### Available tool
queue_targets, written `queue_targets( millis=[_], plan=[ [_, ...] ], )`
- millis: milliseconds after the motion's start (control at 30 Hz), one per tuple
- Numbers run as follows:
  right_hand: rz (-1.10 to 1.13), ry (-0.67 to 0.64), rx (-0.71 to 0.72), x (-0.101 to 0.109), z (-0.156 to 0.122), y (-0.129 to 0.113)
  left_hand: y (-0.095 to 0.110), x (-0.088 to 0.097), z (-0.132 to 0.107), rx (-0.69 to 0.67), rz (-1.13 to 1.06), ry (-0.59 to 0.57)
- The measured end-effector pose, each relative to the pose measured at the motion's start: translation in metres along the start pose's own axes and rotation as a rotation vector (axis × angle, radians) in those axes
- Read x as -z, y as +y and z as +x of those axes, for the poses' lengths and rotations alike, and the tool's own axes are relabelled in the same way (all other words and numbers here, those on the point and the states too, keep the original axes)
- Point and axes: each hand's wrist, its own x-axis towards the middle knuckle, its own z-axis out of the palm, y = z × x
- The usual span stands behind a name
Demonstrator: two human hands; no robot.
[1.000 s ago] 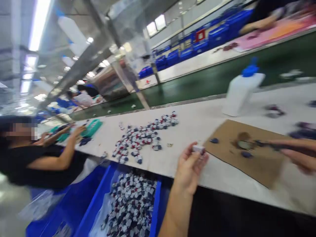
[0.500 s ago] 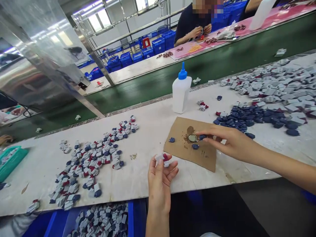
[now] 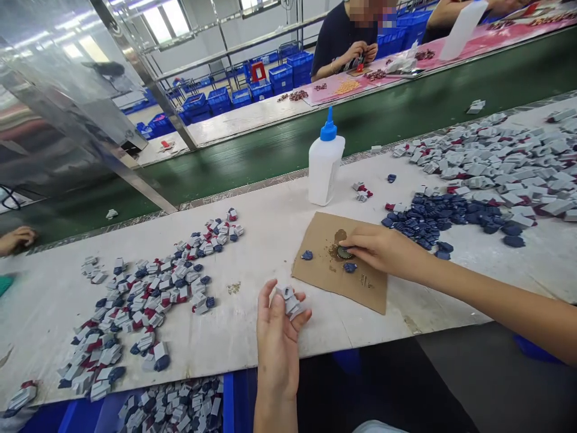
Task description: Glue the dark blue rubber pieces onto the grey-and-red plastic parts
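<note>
My left hand [image 3: 280, 337] is closed on a small grey plastic piece [image 3: 291, 302], held between thumb and fingers just off the table's front part. The thumb and fingertips of my right hand [image 3: 374, 248] are pinched at a small round cap [image 3: 345, 252] on a brown cardboard sheet [image 3: 322, 279]. The dark blue piece in that pinch is mostly hidden by the fingers. Two loose dark blue pieces, one to the left [image 3: 307, 255] and one by the cap [image 3: 350, 267], lie on the cardboard beside a wet brown stain.
A white squeeze bottle [image 3: 322, 171] with blue nozzle stands behind the cardboard. Dark blue pieces [image 3: 419, 219] and grey pieces [image 3: 505, 159] are heaped at right. Joined pieces [image 3: 148, 282] spread at left. Beyond runs a green conveyor [image 3: 252, 150]; a co-worker [image 3: 342, 45] sits across it.
My right hand has brought the dark blue piece left onto the round cap. The grey piece in my left hand has turned, its red part no longer showing. The view has shifted slightly.
</note>
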Motion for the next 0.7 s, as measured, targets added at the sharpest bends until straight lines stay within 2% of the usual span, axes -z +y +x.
queue_targets(
  millis=[133,233,333,467,567,700],
  plan=[
    [0.017,-0.010,0.006,0.008,0.003,-0.011,-0.007,0.004,0.005,0.059,-0.081,0.064],
    [0.161,0.119,-0.065,0.021,0.005,-0.036,-0.011,0.004,0.005,0.079,-0.128,0.107],
    [0.396,0.219,-0.151,0.031,0.006,-0.072,-0.013,0.001,0.003,0.082,-0.112,0.065],
    [0.595,0.191,-0.115,0.031,0.008,-0.108,-0.014,-0.004,-0.002,0.054,-0.070,0.011],
    [0.628,0.178,-0.060,0.025,0.008,-0.115,-0.014,-0.006,-0.006,0.026,-0.057,0.028],
    [0.618,0.197,-0.054,0.023,0.007,-0.115,-0.012,-0.007,-0.009,-0.009,0.014,0.024]
  ],
)
